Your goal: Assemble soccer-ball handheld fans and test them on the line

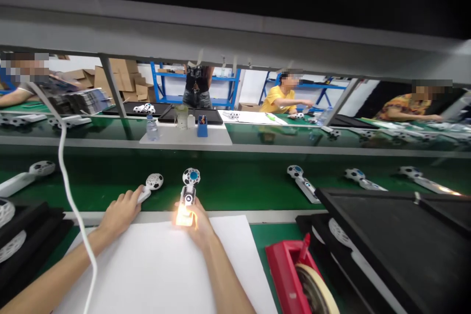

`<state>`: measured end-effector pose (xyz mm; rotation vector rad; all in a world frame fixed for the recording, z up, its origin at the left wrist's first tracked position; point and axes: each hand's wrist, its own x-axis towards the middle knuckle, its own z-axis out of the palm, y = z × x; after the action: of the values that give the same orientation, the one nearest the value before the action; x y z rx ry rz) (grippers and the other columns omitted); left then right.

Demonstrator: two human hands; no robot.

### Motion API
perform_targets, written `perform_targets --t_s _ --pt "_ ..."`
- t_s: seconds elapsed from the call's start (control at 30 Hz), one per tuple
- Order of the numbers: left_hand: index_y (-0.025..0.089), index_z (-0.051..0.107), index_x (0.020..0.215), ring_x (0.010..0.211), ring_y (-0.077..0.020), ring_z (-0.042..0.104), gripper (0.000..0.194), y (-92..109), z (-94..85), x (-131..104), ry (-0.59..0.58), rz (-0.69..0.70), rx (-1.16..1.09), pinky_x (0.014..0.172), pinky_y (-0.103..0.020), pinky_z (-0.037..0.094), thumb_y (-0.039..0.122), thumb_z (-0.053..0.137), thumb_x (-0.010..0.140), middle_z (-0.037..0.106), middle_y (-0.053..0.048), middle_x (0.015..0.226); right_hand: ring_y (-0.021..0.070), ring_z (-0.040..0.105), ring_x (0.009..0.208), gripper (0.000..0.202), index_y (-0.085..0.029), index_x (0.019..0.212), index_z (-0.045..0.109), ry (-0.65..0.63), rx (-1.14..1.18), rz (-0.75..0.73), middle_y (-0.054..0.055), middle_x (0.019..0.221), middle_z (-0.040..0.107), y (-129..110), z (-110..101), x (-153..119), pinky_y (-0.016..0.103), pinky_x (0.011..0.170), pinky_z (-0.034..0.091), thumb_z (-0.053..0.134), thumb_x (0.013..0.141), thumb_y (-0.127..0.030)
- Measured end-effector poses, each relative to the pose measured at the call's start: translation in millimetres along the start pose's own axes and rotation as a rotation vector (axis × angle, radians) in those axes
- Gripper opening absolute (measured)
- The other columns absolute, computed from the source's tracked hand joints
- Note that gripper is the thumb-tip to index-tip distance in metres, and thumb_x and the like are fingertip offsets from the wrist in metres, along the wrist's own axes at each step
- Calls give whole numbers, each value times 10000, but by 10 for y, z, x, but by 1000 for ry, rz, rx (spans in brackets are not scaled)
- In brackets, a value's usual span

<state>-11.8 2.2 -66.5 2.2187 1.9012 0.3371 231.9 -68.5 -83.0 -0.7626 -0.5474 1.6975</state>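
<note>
- While the left hand (121,212) wraps its fingers round the handle of an unlit device (153,182), whose football-patterned head points away over the green belt (235,176), the right hand (200,225) grasps a glowing device (189,197) just beside it.
- The glowing device stands head up near the belt's close edge, a blue disc on its football head; bright light washes out its lower end.
- A white cable (67,184) hangs at the left and crosses in front of the left forearm.
- Under both forearms lies a white sheet (147,274).
- Right of the right forearm, a red tape dispenser (278,260) with a roll of tape (312,288) crowds the near side.
- Beyond it, a black tray (405,235) juts over the belt's edge, partly covering other devices below.
- Dark trays (47,255) with patterned heads fill the near left corner.
- On the belt, 3 more devices (305,184) lie to the right and 1 to the left.
- Across the belt, a white board (217,138) carries a bottle (152,130) and a blue box (202,126).
- A grey beam (235,39) cuts across the upper view; past it are 4 other people, 1 in a yellow shirt (279,99).
</note>
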Motion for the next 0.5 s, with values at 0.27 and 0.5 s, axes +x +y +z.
perform_targets --t_s 0.27,0.5 --pt "179 453 1289 890 -339 695 561 109 -213 176 -37 -225 -433 684 -436 569 558 430 876 668 -114 978 101 596 627 240 -137 1147 586 221 -435 4 12 873 633 -171 4 -37 234 553 521 593 969 -297" --pt "306 563 887 826 -188 736 320 461 -252 146 -115 -412 -1149 715 -289 627 579 657 749 738 109 747 158 597 619 181 -159 778 647 481 -833 29 -17 648 588 -69 104 -764 279 591 466 687 855 -317"
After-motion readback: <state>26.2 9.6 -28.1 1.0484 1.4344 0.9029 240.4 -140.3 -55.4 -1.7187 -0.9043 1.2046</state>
